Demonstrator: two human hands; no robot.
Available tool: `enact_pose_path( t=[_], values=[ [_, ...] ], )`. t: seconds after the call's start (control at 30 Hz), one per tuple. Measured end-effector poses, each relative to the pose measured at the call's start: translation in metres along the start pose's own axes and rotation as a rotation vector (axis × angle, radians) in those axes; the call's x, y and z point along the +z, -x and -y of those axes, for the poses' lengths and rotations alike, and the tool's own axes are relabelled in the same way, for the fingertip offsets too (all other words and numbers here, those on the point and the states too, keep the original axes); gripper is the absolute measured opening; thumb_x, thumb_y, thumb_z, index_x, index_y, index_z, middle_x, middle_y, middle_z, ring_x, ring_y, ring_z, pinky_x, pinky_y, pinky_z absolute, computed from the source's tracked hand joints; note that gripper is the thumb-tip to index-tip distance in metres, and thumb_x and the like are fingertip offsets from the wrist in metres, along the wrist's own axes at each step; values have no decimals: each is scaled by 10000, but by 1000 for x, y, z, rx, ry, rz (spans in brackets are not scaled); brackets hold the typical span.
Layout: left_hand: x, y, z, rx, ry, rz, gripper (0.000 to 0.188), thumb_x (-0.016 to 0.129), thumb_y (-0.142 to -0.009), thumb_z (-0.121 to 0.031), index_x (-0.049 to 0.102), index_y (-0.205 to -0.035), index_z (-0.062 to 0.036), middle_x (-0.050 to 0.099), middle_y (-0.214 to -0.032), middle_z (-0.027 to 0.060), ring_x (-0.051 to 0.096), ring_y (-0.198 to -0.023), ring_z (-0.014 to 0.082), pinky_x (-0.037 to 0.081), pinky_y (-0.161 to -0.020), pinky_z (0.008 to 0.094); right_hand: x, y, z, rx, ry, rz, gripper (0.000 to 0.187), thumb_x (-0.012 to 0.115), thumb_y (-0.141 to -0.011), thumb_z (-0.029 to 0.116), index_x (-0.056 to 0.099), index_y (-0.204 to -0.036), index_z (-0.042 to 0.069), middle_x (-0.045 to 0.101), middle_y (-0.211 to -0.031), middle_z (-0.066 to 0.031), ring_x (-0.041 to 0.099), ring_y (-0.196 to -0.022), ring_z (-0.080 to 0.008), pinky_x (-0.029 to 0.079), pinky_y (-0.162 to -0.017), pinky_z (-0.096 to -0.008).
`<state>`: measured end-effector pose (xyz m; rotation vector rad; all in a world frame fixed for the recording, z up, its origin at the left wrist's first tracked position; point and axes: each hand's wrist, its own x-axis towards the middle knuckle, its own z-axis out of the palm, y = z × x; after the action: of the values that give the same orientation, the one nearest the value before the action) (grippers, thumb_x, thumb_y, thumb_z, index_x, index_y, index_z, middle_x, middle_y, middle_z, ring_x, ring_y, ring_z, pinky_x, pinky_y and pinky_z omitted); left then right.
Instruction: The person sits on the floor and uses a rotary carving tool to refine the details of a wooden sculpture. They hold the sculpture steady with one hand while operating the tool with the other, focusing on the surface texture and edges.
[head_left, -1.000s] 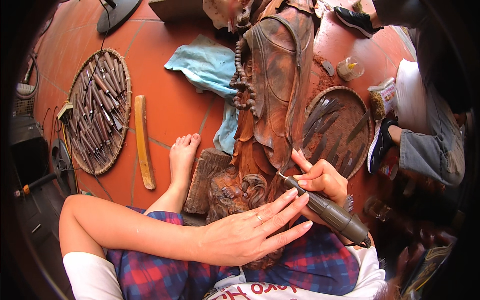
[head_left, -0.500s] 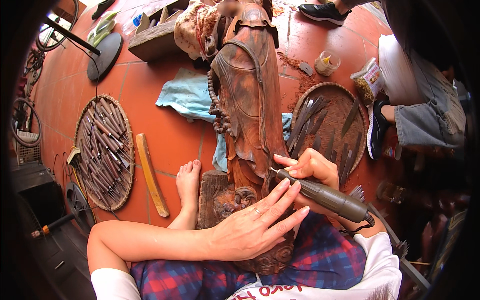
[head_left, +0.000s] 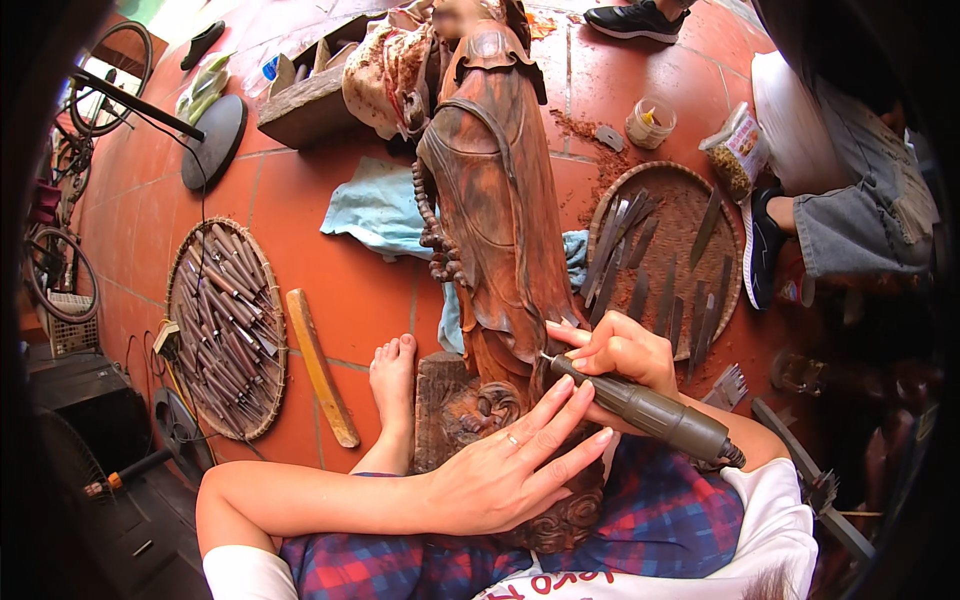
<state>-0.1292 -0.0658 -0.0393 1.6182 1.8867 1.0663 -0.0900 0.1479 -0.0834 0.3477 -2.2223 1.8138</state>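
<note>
A carved wooden statue (head_left: 490,210) with robes and a string of beads lies stretched away from me, its carved base over my lap. In my right hand (head_left: 630,352) is a dark olive rotary tool (head_left: 650,412), gripped near its front end. Its thin bit points left and meets or nearly meets the lower hem of the robe. My left hand (head_left: 510,465) lies across the carved base, fingers stretched out and slightly spread, fingertips close to the tool's nose. A ring is on one finger. The left palm's underside is hidden.
On the left sits a round basket of wood-handled chisels (head_left: 228,330), beside a curved wooden stick (head_left: 322,368). Right of the statue is a basket of flat files (head_left: 665,260). Blue cloth (head_left: 380,205) lies under the statue. Another person's leg and shoe (head_left: 765,245) are at the right.
The whole view has shifted slightly, moving the baskets and stick to the right in the picture. My hands keep nearly the same pose, with the rotary tool still at the robe's hem.
</note>
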Motion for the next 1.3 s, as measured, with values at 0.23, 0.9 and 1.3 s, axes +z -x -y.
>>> enact_pose_path(
  t=[0.23,0.9,1.3],
  values=[
    [0,1,0,-6,8,16,723,749,-801,-198,429,-1426,-23,289,-1486,359,342,-1385,477,367,-1101,470,0,6,-4,-4,22,25,260,816,-751,88,608,-876,-6,538,-801,-99,646,-739,-196,524,-948,-573],
    [1,-1,0,-9,14,17,740,752,-790,-195,425,-1434,-34,266,-1499,358,329,-1391,479,365,-1104,475,-2,2,-3,-12,13,27,234,799,-753,57,602,-870,5,536,-802,-100,636,-734,-177,532,-948,-557],
    [5,-6,7,19,-15,-17,740,744,-792,-174,414,-1439,-30,264,-1497,363,334,-1388,480,369,-1102,475,-5,-5,-5,9,2,-16,224,785,-730,0,583,-827,-3,541,-766,-85,606,-714,-165,550,-928,-539]
  ],
)
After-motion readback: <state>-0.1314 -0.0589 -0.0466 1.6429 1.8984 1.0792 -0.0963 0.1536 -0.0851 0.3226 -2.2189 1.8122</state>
